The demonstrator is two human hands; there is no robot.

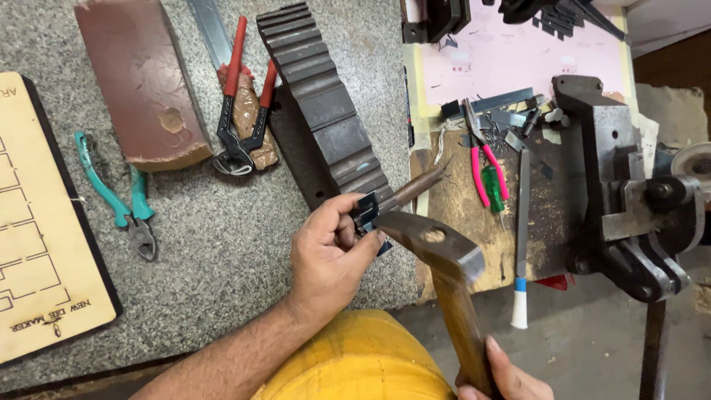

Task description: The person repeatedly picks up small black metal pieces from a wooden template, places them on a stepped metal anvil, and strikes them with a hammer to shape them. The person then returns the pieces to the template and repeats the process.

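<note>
Here, pinching a small dark bent metal strip (368, 210) in the closed left hand (326, 255), bracing it against the grooved steel block (326, 104) for support. Gripping the hammer (437, 255) by its wooden handle in the closed right hand (503, 374), keeping its head just beside the strip.

Only 1 view is given, from a camera worn on the person's head. It looks steeply down and slightly forward onto a speckled grey stone worktop (222, 244) that fills the left and centre of the frame, close enough that the forearm enters from the bottom edge and the left hand (329, 255) sits near the middle. The right hand (503, 374) is cut off at the bottom edge, right of centre. A bench vise (629, 192) stands at the right edge, and a pink sheet (511, 63) lies at the upper right. The frame is tilted, so the worktop's edges run at a slant. No 2nd view overlaps it.
</note>
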